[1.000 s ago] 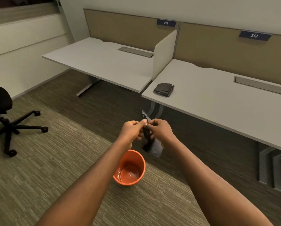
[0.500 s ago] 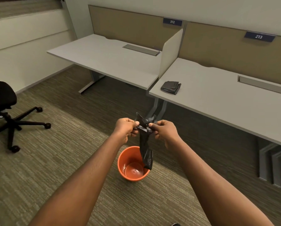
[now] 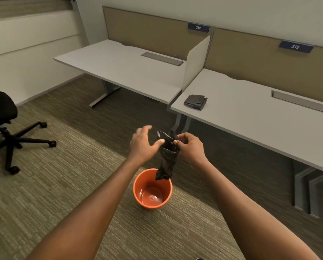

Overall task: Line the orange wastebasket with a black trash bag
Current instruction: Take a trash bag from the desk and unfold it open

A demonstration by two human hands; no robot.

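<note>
An orange wastebasket (image 3: 138,186) stands upright and empty on the carpet below my hands. A crumpled black trash bag (image 3: 167,160) hangs above its far rim, its lower end level with the rim. My right hand (image 3: 189,146) pinches the bag's top edge. My left hand (image 3: 144,144) is beside the bag with fingers spread; its thumb touches the bag's top, and no grip shows.
A stack of folded black bags (image 3: 195,102) lies on the right desk (image 3: 250,121) near its front left corner. The left desk (image 3: 119,70) adjoins it, with a divider panel (image 3: 194,62) between. A black office chair (image 3: 1,117) stands at the far left.
The bag has unrolled and hangs longer than a second ago. My left hand has let go of its pinch and spread its fingers. The right hand keeps its hold.
</note>
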